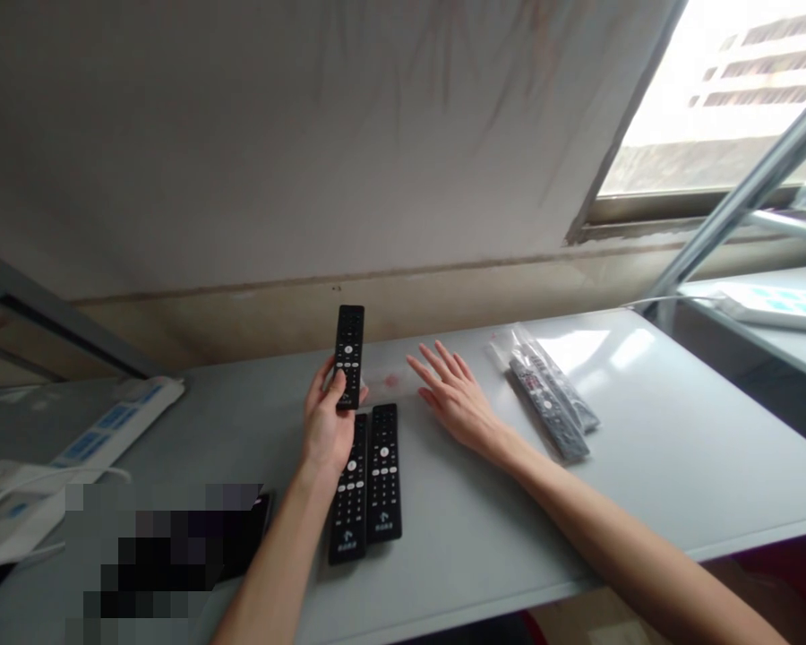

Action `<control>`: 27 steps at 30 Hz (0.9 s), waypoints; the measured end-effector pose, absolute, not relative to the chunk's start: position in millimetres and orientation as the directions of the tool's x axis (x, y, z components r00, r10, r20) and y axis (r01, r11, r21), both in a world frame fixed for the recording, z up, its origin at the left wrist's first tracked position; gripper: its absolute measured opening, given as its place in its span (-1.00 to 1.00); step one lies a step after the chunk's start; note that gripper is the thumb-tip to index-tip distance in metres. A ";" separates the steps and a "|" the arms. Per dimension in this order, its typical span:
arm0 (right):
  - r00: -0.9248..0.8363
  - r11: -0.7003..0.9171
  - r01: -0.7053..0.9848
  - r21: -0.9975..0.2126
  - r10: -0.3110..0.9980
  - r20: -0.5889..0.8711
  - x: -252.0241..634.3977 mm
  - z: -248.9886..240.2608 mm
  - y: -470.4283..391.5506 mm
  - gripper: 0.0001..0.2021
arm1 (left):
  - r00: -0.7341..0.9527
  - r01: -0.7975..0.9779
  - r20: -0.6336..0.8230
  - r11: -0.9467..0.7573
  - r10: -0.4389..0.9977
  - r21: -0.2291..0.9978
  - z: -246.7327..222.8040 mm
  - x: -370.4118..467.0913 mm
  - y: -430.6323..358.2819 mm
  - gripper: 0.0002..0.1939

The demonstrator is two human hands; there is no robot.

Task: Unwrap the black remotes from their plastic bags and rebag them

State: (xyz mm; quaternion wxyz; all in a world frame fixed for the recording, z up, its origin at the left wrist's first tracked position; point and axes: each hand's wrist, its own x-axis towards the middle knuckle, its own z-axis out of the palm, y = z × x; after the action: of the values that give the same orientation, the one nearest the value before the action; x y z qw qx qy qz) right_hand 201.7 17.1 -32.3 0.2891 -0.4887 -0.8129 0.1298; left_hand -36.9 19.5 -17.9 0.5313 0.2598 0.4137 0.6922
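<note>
My left hand (pixel 328 425) grips a black remote control (pixel 349 345), its thumb across the buttons and its far end pointing up towards the wall. Below that hand, two more black remotes lie side by side on the table: a left remote (pixel 349 515), partly covered by my hand, and a right remote (pixel 385 484). My right hand (pixel 453 399) is open, palm down with fingers spread, low over the table and holding nothing. Between the hands lies a clear plastic bag (pixel 390 383) with a reddish mark. To the right are bagged remotes (pixel 547 403) in clear plastic.
A white power strip (pixel 117 425) with blue sockets and white cables runs along the table's left side. A dark, pixelated object (pixel 181 546) lies near the front left. Behind the grey table (pixel 651 439) is a wall, with a slanted metal post (pixel 745 202) at right.
</note>
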 end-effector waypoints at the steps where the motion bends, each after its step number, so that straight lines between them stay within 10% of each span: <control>1: -0.394 0.489 0.743 -0.456 0.871 0.293 202.9 -35.7 16.0 -0.46 | -0.298 -0.523 -0.080 -0.092 0.951 0.848 -19.4 -37.8 20.1 -0.39; 11: -0.261 0.422 0.634 -0.647 0.905 0.335 201.8 -20.7 6.0 -0.42 | -0.224 -0.492 -0.011 -0.103 0.975 0.865 -10.8 -37.4 16.0 -0.47; 15: -0.145 0.254 0.167 -0.953 0.962 0.231 193.9 -1.9 -4.3 -0.40 | 0.044 -0.350 0.019 -0.002 0.999 0.937 6.2 -23.9 0.7 -0.48; 20: -0.111 0.077 -0.100 -0.992 0.990 0.088 192.5 4.4 -6.4 -0.42 | 0.286 -0.101 0.100 -0.074 0.953 0.992 13.4 -9.7 -11.2 -0.58; 27: -0.285 -0.164 0.002 -0.986 0.945 -0.158 219.8 11.2 0.9 -0.44 | 0.010 0.088 0.198 -0.198 0.980 0.976 8.0 -23.3 -3.2 -0.42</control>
State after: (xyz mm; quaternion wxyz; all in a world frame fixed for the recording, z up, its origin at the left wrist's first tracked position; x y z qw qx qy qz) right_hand 219.8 0.9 11.2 0.3858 -0.4566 -0.5186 0.6113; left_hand -23.3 -3.2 8.0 0.4251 0.5693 0.4692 0.5244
